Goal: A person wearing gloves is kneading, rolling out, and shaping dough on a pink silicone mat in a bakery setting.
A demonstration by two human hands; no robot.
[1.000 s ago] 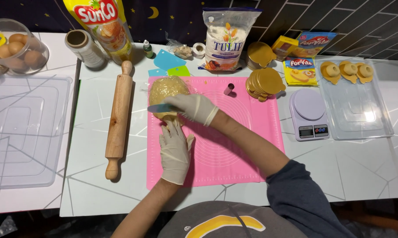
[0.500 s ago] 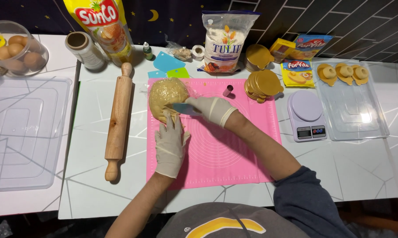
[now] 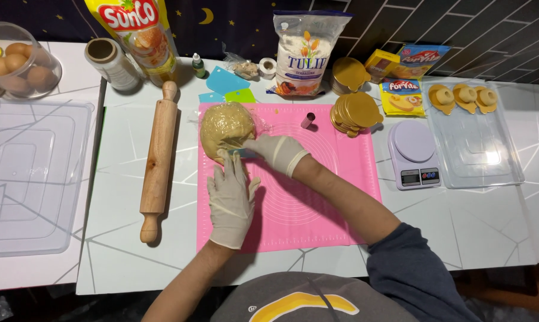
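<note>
Wooden rolling pin [image 3: 158, 161] lies lengthwise on the desk [image 3: 120, 262], just left of the pink mat [image 3: 335, 203]. Dough ball [image 3: 226, 126] sits at the mat's upper-left corner. Left hand [image 3: 230, 200], gloved, fingers spread flat, fingertips touching the dough. Right hand [image 3: 276, 151], gloved, pinches a blue scraper [image 3: 243, 153] against the dough's lower edge.
</note>
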